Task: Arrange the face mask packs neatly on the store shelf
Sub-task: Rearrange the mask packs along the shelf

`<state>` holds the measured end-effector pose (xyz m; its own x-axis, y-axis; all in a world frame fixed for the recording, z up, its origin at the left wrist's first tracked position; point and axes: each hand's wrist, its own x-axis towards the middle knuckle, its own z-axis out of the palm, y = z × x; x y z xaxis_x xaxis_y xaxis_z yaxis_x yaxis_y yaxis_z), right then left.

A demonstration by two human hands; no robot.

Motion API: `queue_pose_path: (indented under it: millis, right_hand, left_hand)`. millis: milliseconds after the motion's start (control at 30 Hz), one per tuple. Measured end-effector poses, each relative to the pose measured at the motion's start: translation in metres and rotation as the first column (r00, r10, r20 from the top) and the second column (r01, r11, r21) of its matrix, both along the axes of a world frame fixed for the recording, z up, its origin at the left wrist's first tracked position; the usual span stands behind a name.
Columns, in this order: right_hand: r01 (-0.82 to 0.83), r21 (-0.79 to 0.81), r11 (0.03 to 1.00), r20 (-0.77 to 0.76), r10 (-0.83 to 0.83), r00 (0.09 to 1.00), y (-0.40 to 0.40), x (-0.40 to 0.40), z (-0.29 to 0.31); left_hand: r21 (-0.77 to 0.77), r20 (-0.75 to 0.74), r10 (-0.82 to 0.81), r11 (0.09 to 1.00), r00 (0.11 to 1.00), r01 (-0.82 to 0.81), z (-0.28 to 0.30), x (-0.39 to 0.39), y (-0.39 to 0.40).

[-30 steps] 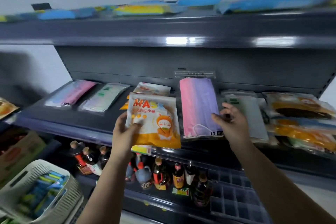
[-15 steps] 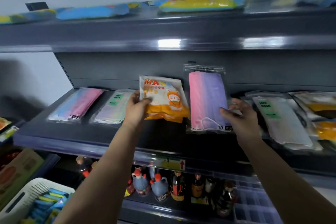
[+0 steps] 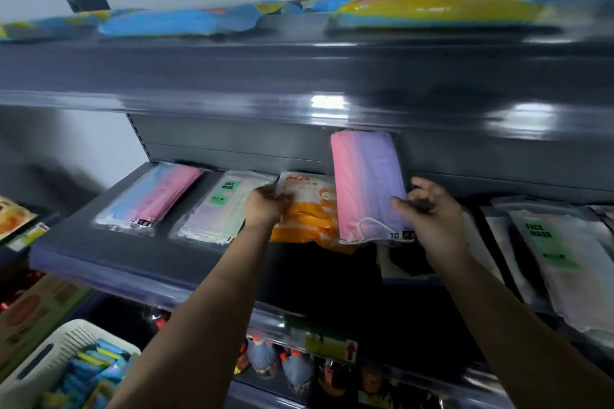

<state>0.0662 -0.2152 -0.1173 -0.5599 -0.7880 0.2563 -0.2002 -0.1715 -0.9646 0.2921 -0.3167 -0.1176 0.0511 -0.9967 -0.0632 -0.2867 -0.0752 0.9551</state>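
Observation:
My left hand (image 3: 265, 206) grips the left edge of an orange-and-white mask pack (image 3: 307, 216) that lies on the dark middle shelf (image 3: 133, 262). My right hand (image 3: 428, 219) pinches the lower right corner of a pink-to-purple mask pack (image 3: 367, 186) and holds it raised and nearly upright just right of the orange pack, overlapping its right edge. To the left lie a blue-pink pack (image 3: 156, 199) and a pale green "FACE MASK" pack (image 3: 222, 206), side by side. More clear packs (image 3: 558, 259) lie on the shelf at the right.
The top shelf carries several blue and yellow packs (image 3: 428, 12). Below the middle shelf stand bottles (image 3: 282, 365) behind a price tag (image 3: 329, 345). A white basket (image 3: 66, 362) with blue and yellow packs is at the bottom left.
My left hand has moved the orange pack back and down onto the shelf beside the green pack. My right hand has lifted the pink-purple pack more upright. The view has tilted upward.

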Motion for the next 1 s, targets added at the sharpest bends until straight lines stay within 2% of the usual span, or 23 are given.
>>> queue_pose_path:
  millis: [100,167,233,300,400,500,600,733,833,1000]
  right_hand:
    - [-0.015,0.005,1.0,0.006,0.015,1.0,-0.012,0.009,-0.001]
    - [-0.026,0.007,1.0,0.013,0.026,1.0,-0.02,0.02,0.001]
    - [-0.043,0.008,0.999,0.007,0.043,0.999,-0.029,0.036,0.003]
    - [-0.058,0.003,0.998,0.01,0.058,0.998,-0.04,0.057,0.006]
    - [-0.063,0.003,0.998,0.018,0.063,0.998,-0.056,0.098,0.008]
    - [-0.062,0.011,0.998,0.022,0.062,0.998,-0.072,0.147,0.007]
    - [-0.067,0.032,0.997,0.054,0.065,0.996,-0.086,0.199,0.005]
    - [-0.055,0.049,0.997,0.063,0.052,0.997,-0.1,0.261,0.001]
    - [-0.081,0.097,0.992,0.074,0.074,0.995,-0.11,0.302,-0.005]
    - [-0.125,0.179,0.976,0.011,0.125,0.992,-0.122,0.36,-0.013]
  left_hand:
    - [-0.04,0.172,0.029,0.999,0.985,-0.022,0.004,0.004,0.0]
    - [-0.06,0.172,0.047,0.997,0.984,-0.037,0.005,0.011,-0.001]
    - [-0.09,0.108,0.064,0.994,0.992,-0.055,0.009,0.024,-0.002]
    - [-0.117,-0.023,0.043,0.992,0.999,-0.046,0.015,0.039,-0.003]
    - [-0.125,-0.258,-0.088,0.99,0.962,0.057,0.028,0.066,0.005]
    - [-0.125,-0.311,-0.211,0.976,0.927,0.18,0.033,0.101,0.008]
    - [-0.157,-0.329,-0.274,0.959,0.904,0.234,0.03,0.139,0.003]
    - [-0.18,-0.24,-0.273,0.955,0.932,0.234,0.021,0.193,-0.009]
    - [-0.164,-0.106,-0.215,0.967,0.971,0.196,0.012,0.235,-0.024]
    - [-0.154,-0.017,-0.146,0.978,0.989,0.142,0.0,0.289,-0.049]
